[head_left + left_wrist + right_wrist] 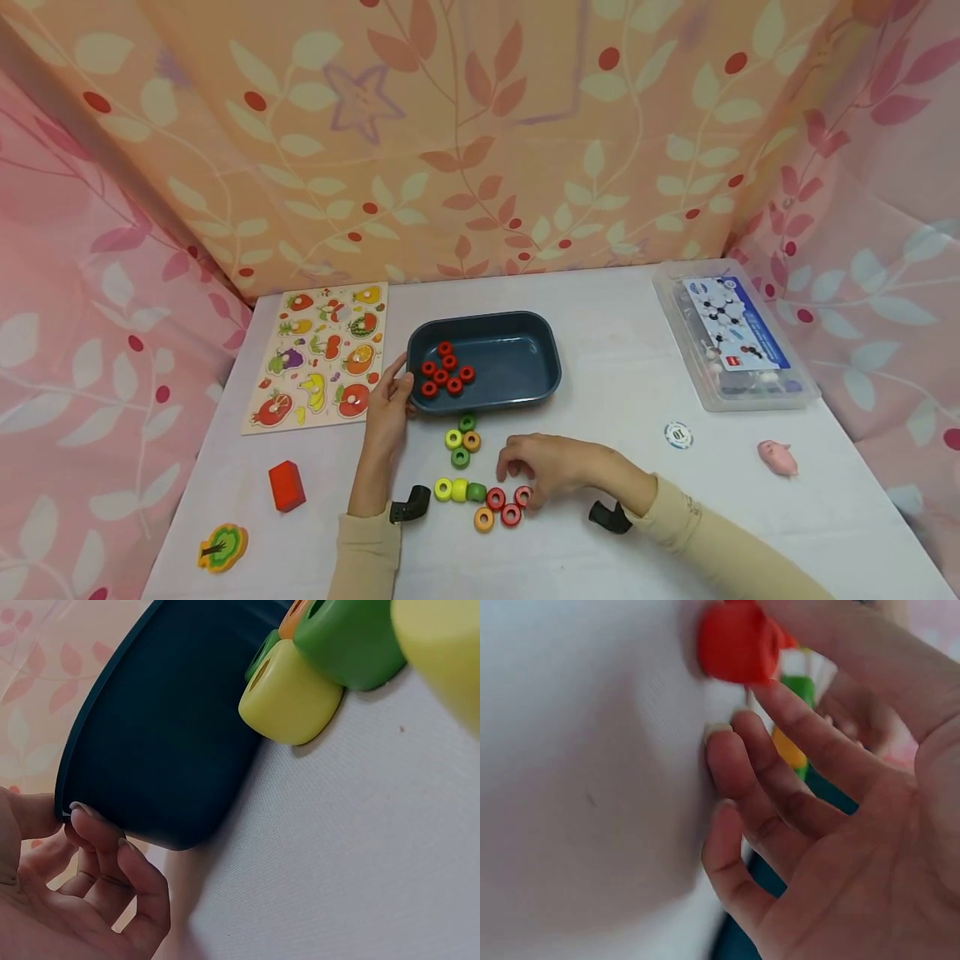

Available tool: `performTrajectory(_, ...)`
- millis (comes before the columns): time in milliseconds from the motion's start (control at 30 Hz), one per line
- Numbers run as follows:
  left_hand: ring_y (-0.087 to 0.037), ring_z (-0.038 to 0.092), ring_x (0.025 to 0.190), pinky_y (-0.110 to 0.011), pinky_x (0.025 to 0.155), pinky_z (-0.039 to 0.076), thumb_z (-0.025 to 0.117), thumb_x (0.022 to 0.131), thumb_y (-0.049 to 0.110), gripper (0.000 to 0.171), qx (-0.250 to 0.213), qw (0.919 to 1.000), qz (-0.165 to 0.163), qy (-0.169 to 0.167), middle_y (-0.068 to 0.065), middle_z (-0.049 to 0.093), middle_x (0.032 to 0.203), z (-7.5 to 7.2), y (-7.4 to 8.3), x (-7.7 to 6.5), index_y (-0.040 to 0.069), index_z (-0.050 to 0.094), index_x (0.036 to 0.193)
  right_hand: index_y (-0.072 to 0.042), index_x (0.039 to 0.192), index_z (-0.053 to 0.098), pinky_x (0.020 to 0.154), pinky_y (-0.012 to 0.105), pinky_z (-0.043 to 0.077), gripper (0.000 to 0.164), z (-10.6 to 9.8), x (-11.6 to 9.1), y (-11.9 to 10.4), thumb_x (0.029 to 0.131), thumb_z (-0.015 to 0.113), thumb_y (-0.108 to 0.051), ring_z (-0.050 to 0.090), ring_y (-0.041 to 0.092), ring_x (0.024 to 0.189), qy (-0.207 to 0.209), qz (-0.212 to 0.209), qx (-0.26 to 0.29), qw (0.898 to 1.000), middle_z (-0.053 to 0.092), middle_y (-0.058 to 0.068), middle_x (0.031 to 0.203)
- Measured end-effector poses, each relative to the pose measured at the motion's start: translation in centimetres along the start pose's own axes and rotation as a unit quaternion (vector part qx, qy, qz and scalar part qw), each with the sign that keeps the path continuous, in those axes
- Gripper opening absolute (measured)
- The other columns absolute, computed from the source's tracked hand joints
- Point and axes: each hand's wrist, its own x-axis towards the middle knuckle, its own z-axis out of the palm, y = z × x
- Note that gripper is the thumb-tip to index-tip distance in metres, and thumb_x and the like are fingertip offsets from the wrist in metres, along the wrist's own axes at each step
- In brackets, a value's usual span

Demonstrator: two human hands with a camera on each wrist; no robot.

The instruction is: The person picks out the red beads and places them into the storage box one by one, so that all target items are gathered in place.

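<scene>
A dark blue tray holds several red beads at its left end. My left hand grips the tray's left rim, thumb on one side and fingers on the other in the left wrist view. Low on the cloth, my right hand has its thumb and index finger at a red bead, pinching it; the other fingers are spread loosely. Beside that bead lie two more red beads and an orange bead. Yellow beads and a green bead continue the row leftward.
Green, yellow and orange beads cluster just before the tray. A fruit puzzle board, red block and tree piece lie left. Rightward are a clear plastic case, a round chip and a pink pig.
</scene>
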Motion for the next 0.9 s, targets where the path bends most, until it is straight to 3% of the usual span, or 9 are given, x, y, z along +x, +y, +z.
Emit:
performTrajectory(167,-0.023,0.053,0.076,-0.03,0.071,0.052,0.053,0.105,0.03,0.041,0.0,1.0,-0.002,-0.003,-0.013,0.057,0.105,0.0,0.0,0.0,0.038,0.051,0.145,-0.027,0.091,0.067,0.071,0.02,0.044,0.032,0.3,0.4,0.2,0.071,0.083,-0.006,0.05,0.003,0.079,0.011,-0.023,-0.033,0.999,0.057,-0.012,0.088)
performTrajectory(333,-0.022,0.053,0.075,-0.03,0.07,0.052,0.053,0.104,0.028,0.041,-0.004,1.0,-0.002,-0.001,-0.014,0.057,0.103,0.0,0.1,0.0,0.036,0.051,0.145,-0.018,0.097,0.071,0.066,0.02,0.048,0.022,-1.5,0.7,-0.4,0.08,0.08,-0.008,0.055,0.006,0.074,0.052,-0.051,-0.003,0.997,0.061,-0.009,0.09)
performTrajectory(467,-0.021,0.053,0.074,-0.029,0.07,0.051,0.053,0.105,0.028,0.042,-0.005,1.0,-0.001,-0.002,-0.014,0.057,0.104,0.0,0.0,0.1,0.035,0.051,0.146,-0.016,0.107,0.073,0.061,0.021,0.048,0.024,-3.3,1.1,-0.7,0.084,0.08,-0.013,0.055,0.007,0.068,0.123,-0.093,0.016,0.988,0.062,-0.007,0.093)
performTrajectory(567,-0.02,0.053,0.074,-0.028,0.069,0.051,0.053,0.105,0.028,0.042,-0.006,1.0,-0.001,-0.003,-0.015,0.056,0.105,0.0,0.0,0.0,0.035,0.05,0.146,-0.02,0.109,0.073,0.06,0.022,0.047,0.023,-4.5,1.8,-0.5,0.087,0.079,-0.02,0.054,0.007,0.068,0.199,-0.112,0.021,0.973,0.063,-0.008,0.094)
performTrajectory(667,-0.021,0.053,0.074,-0.028,0.069,0.051,0.053,0.105,0.029,0.042,-0.005,1.0,0.0,-0.004,-0.015,0.057,0.105,0.0,0.1,0.0,0.035,0.05,0.146,-0.021,0.109,0.073,0.06,0.024,0.047,0.022,-5.5,3.0,0.1,0.089,0.077,-0.029,0.055,0.01,0.07,0.266,-0.108,0.021,0.958,0.065,-0.01,0.095)
performTrajectory(733,-0.021,0.053,0.075,-0.028,0.07,0.051,0.052,0.105,0.03,0.042,-0.002,1.0,0.001,-0.004,-0.014,0.057,0.105,0.0,0.1,-0.1,0.035,0.05,0.146,-0.021,0.107,0.073,0.061,0.024,0.047,0.022,-6.1,3.9,0.7,0.09,0.076,-0.033,0.056,0.012,0.072,0.29,-0.089,0.017,0.953,0.066,-0.011,0.092)
performTrajectory(900,-0.021,0.054,0.075,-0.028,0.07,0.051,0.052,0.105,0.03,0.042,0.004,1.0,0.003,-0.003,-0.014,0.057,0.105,0.0,0.0,-0.1,0.036,0.05,0.146,-0.022,0.103,0.072,0.057,0.025,0.044,0.021,-6.7,6.2,2.0,0.091,0.073,-0.04,0.056,0.01,0.064,0.275,-0.007,-0.014,0.961,0.062,-0.009,0.076)
